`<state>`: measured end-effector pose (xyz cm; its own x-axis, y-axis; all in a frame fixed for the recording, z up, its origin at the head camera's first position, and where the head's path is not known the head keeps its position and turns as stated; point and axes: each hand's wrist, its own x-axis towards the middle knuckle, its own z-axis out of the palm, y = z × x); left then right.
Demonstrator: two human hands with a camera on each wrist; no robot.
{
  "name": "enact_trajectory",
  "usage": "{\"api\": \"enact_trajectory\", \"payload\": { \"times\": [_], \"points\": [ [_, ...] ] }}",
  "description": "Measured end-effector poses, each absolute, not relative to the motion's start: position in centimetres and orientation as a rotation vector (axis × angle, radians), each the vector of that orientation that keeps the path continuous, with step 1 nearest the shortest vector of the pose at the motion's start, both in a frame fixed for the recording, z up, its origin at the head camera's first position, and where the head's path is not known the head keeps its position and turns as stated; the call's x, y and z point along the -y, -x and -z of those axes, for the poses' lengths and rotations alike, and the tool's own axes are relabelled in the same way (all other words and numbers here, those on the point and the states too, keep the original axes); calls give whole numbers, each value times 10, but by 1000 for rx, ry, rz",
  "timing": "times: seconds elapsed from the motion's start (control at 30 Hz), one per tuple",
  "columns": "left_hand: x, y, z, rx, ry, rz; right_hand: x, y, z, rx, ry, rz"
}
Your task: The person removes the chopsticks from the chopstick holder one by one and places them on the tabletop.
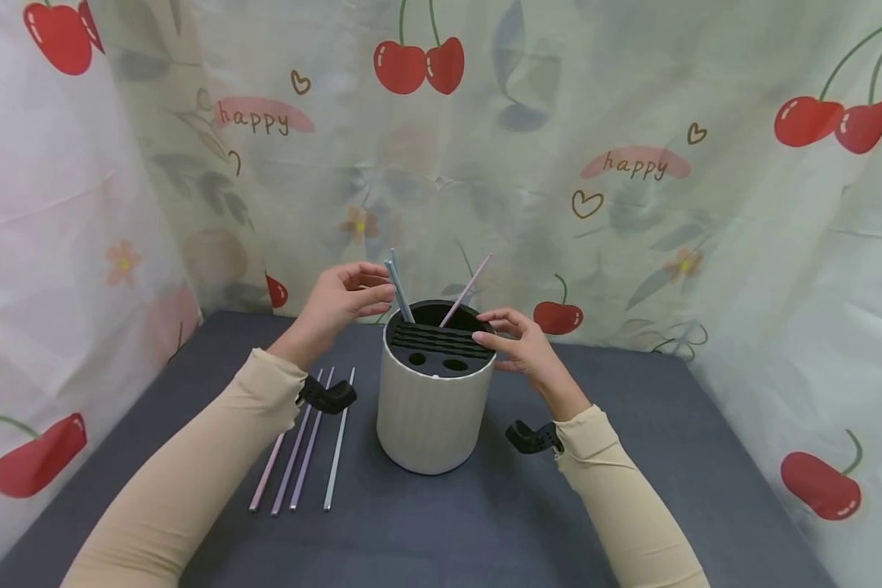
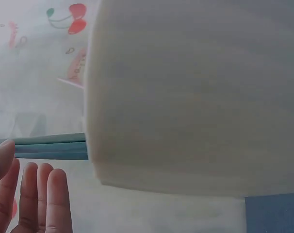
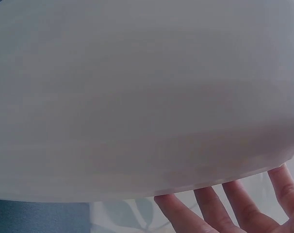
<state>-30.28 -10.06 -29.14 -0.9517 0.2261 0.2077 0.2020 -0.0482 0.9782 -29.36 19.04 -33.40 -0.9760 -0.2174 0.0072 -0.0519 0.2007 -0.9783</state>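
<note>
A round white holder (image 1: 432, 416) with a black slotted top (image 1: 441, 339) stands upright on the table. Two thin shiny blue sticks (image 1: 401, 292) lean in its rear opening, and a pink stick (image 1: 466, 290) leans to the right there. Beside the blue sticks is my left hand (image 1: 349, 298), its thumb overlapping them in the left wrist view, other fingers extended and apart. My right hand (image 1: 522, 343) holds the holder's right rim, thumb over the black top. The right wrist view shows its fingers (image 3: 244, 206) against the outer wall. The sticks' lower ends are hidden inside.
Left of the holder, several sticks lie side by side on the dark table (image 1: 426, 531): a pink stick (image 1: 266, 475), two purple sticks and a pale stick (image 1: 338, 449). A cherry-printed curtain (image 1: 441, 163) encloses the back and sides. Each wrist wears a black band.
</note>
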Motion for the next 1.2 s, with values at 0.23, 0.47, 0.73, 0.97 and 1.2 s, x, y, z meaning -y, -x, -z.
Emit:
{"api": "enact_trajectory", "payload": {
  "times": [0.23, 0.47, 0.73, 0.97, 1.2],
  "points": [
    [91, 304, 295, -2200, -464, -2202, -191, 293, 333, -2323, 254, 1888],
    [88, 302, 296, -2226, -464, -2174, -190, 293, 333, -2328, 254, 1882],
    [85, 300, 295, -2272, -432, -2149, -190, 293, 333, -2333, 245, 1888],
    [81, 301, 294, -2251, -446, -2174, -190, 292, 332, -2337, 249, 1883],
    [78, 301, 290, -2246, -425, -2184, -189, 291, 332, -2334, 256, 1887]
  ]
}}
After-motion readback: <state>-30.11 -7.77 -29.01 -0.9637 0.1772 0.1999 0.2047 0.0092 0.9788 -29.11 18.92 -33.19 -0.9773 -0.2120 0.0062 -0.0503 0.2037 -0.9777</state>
